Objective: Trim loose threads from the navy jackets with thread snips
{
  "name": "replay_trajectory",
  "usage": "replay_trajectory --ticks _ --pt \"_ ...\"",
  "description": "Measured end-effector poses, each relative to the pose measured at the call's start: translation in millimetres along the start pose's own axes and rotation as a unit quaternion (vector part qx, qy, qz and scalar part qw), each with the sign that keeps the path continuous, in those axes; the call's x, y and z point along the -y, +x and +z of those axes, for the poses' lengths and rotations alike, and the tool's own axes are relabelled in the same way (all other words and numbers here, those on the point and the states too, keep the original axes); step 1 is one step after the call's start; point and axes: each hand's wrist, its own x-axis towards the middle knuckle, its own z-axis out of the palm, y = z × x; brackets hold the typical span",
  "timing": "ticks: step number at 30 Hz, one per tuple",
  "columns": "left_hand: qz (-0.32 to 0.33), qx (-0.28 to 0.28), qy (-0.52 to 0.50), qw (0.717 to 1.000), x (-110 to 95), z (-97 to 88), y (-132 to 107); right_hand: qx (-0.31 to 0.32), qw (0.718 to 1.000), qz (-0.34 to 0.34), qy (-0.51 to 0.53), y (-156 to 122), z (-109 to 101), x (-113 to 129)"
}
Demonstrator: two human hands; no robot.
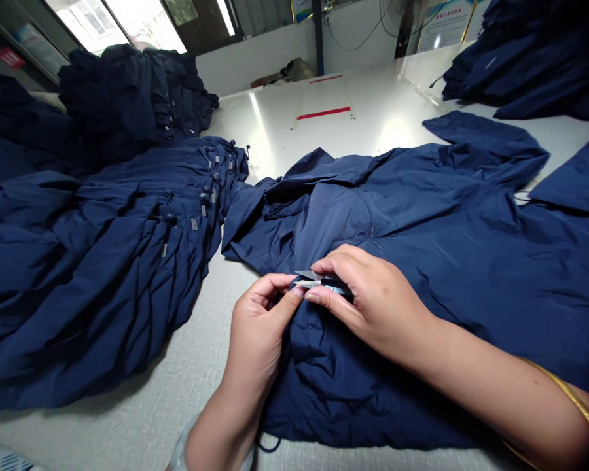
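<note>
Left hand [259, 327] and right hand [373, 301] are close together, fingertips almost meeting at the near edge of the table. Right hand pinches small snips [320, 283] between thumb and fingers, blades pointing left. Left hand pinches a fold of the navy jacket [412, 261] right beside the blades; whether it also touches the snips is hard to tell. The jacket lies flat and creased on the near right of the table [191, 386], its collar area toward the far side, with a cord loop [269, 446] hanging at the near edge. Fabric looks like thin nylon, so likely light, soft and slippery, best pinched at a hem or seam. Snips look light and sharp, safest held by the dark handles. A gold bangle [564, 405] is on the right wrist, a pale band [177, 453] on the left. A row of folded navy jackets [103, 275] lies left, more piles [525, 65] far right. Red tape marks [322, 113] sit on the far table.
</note>
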Motion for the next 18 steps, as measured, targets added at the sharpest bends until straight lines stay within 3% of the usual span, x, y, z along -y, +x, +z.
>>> replay_trajectory --ticks 9,18 --pt "0.150 -0.040 0.191 0.969 1 -0.9 -8 -0.010 0.999 0.021 -0.043 -4 -2 10" --pt "0.210 -0.042 0.284 0.935 3 -1.1 -8 -0.007 0.994 0.041 -0.106 -4 -6 15"
